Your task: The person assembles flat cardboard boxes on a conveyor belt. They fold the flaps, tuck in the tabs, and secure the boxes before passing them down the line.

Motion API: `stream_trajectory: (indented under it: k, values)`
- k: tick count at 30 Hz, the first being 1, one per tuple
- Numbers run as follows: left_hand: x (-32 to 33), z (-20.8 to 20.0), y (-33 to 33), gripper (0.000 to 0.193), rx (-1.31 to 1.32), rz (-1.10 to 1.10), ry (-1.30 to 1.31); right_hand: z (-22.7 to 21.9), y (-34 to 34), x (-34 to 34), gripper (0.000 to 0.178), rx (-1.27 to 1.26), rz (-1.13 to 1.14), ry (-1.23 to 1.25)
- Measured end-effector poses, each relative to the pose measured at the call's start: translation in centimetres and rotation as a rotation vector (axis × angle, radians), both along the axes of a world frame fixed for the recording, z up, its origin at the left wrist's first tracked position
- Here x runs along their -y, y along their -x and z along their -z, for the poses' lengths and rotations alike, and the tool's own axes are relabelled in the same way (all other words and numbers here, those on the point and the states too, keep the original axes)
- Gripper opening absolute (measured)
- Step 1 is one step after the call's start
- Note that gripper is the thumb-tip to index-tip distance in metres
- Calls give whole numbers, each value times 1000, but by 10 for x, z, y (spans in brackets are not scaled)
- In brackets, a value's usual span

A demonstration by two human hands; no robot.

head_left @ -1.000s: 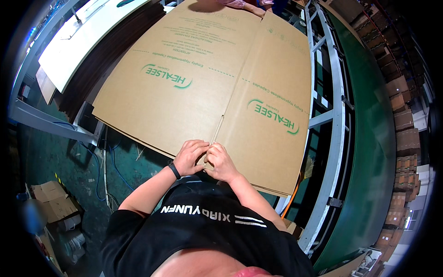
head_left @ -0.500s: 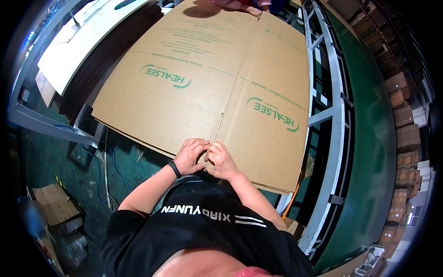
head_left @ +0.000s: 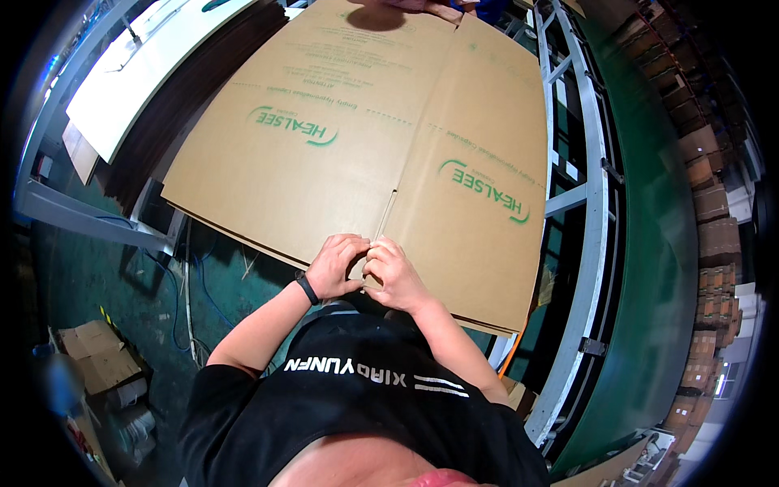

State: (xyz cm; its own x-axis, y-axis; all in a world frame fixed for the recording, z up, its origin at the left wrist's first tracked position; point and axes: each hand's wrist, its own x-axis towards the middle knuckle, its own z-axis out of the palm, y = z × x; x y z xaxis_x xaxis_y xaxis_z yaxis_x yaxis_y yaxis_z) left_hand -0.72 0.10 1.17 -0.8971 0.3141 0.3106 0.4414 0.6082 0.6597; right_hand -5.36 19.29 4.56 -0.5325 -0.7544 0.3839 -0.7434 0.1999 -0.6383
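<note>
A large flat cardboard carton blank (head_left: pixel 324 191) with green print lies in front of me, on top of at least one more sheet. A narrow slot (head_left: pixel 387 215) runs inward from its near edge, next to a lengthwise crease. My left hand (head_left: pixel 334 268) is closed on the near edge just left of the slot, fingers on top and thumb toward me. Close beside it, my right hand (head_left: pixel 395 277) pinches the edge at the slot's right side with curled fingers. The fingertips of both hands nearly meet; what lies under them is hidden.
At the far edge, another person's hand (head_left: pixel 445 11) rests by the opposite slot. Left stands a stack of dark-edged boards with a white top (head_left: pixel 154 77). A metal frame rail (head_left: pixel 586 235) and a green surface (head_left: pixel 649 268) run along the right. Folded cardboard (head_left: pixel 97 357) lies lower left.
Both my hands have shifted slightly away from me along with the blank's near edge. The green print on the right panel sits a little farther right. The other person's hand has moved slightly.
</note>
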Motion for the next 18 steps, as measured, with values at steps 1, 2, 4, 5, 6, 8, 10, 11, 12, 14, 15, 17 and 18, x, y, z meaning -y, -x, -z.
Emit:
stream_trajectory:
  k: [1,2,4,5,6,8,10,11,12,14,15,17,18]
  values:
    - [0,-2,-1,70,-24,7,26,-4,0,-1,31,-6,5,14]
    - [1,-1,0,69,-34,3,32,-6,0,-1,30,-12,9,28]
    - [1,0,2,68,-54,8,40,10,0,0,29,-16,-13,8]
    - [1,-4,3,65,-35,22,69,18,1,-1,29,-19,-25,-1]
    - [2,-4,2,65,-22,26,82,18,0,0,29,-9,-30,-11]
    - [2,-4,5,64,5,34,106,15,2,-1,31,11,-39,-31]
    - [3,-7,8,65,11,59,124,14,1,-2,29,24,-27,-44]
    - [3,-8,7,67,10,63,150,15,-1,-3,29,35,-21,-41]
    - [3,-10,10,69,-2,71,174,15,-1,-5,28,36,-11,-41]
    - [1,-8,10,72,-20,90,137,20,-7,-10,32,36,19,-70]
    - [0,-8,11,74,-32,100,120,20,-9,-11,34,32,35,-71]
    - [-4,-8,12,77,-3,131,151,20,-12,-14,38,64,72,-35]
    - [-5,-8,13,79,9,148,165,21,-12,-17,40,98,93,1]
